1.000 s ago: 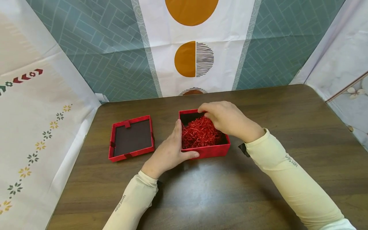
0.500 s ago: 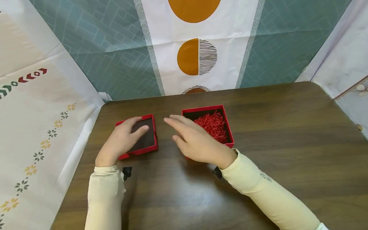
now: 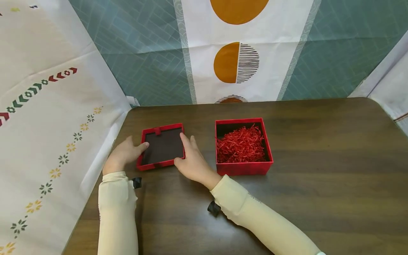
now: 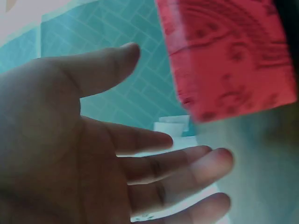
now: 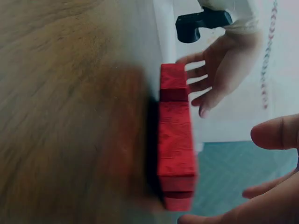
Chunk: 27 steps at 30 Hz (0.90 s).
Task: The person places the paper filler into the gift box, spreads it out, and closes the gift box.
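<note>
A red box lid [image 3: 164, 146] with a dark inside lies upturned on the table, a red tab on its far edge. At its left side is my left hand [image 3: 123, 152], with fingers spread and thumb toward the rim. The left wrist view shows a gap between that hand [image 4: 93, 140] and the patterned red lid [image 4: 229, 60]. My right hand [image 3: 195, 163] is by the lid's right edge, its fingers extended; in the right wrist view they look apart from the lid [image 5: 175, 135]. Right of it stands the open red box [image 3: 243, 169], holding crinkled red shredded paper [image 3: 242, 144].
The brown wooden table [image 3: 318, 170] extends to the right of the box and in front of it. Behind hangs a patterned teal and white cloth [image 3: 143, 53], and a white printed cloth [image 3: 47, 141] borders the left side.
Both hands have left the box with the shredded paper and moved left to either side of the lid. The box and lid appear shifted right as the head view turns left.
</note>
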Available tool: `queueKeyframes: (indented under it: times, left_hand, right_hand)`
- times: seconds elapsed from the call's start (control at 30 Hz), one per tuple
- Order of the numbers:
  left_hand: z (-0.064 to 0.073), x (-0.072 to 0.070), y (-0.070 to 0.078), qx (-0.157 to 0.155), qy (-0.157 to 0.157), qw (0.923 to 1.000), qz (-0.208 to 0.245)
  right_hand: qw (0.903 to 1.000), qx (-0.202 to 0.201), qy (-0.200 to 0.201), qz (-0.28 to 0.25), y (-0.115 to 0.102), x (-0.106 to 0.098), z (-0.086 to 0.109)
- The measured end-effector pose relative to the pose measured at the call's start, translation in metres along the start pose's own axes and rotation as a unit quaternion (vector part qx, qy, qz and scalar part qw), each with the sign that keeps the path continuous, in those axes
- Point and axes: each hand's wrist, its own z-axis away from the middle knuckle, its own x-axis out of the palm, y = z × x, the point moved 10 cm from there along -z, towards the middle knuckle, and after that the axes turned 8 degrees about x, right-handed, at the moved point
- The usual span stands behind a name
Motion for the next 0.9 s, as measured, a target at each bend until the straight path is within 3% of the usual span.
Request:
queueKeyframes:
  times: [0.07,0.2,0.37,0.6,0.9]
  left_hand:
    - [-0.003,0.009,-0.001,-0.005,-0.018,0.9997,0.013]
    - [-0.008,0.021,0.001,0.008,-0.025,0.9982,0.053]
    - [-0.011,0.027,0.005,0.022,-0.029,0.9949,0.094]
    - [-0.010,0.024,0.019,0.038,-0.018,0.9948,0.093]
    - [-0.008,0.017,0.030,0.037,0.008,0.9975,0.060]
  right_hand:
    - [0.9992,0.023,-0.002,-0.033,0.008,0.004,-0.009]
    - [0.9949,0.052,-0.007,-0.086,0.020,0.010,-0.023]
    - [0.9907,0.055,0.014,-0.123,0.024,0.006,-0.030]
    - [0.9856,0.051,0.019,-0.160,0.023,0.000,-0.030]
    - [0.9861,0.031,0.042,-0.158,0.022,-0.006,-0.027]
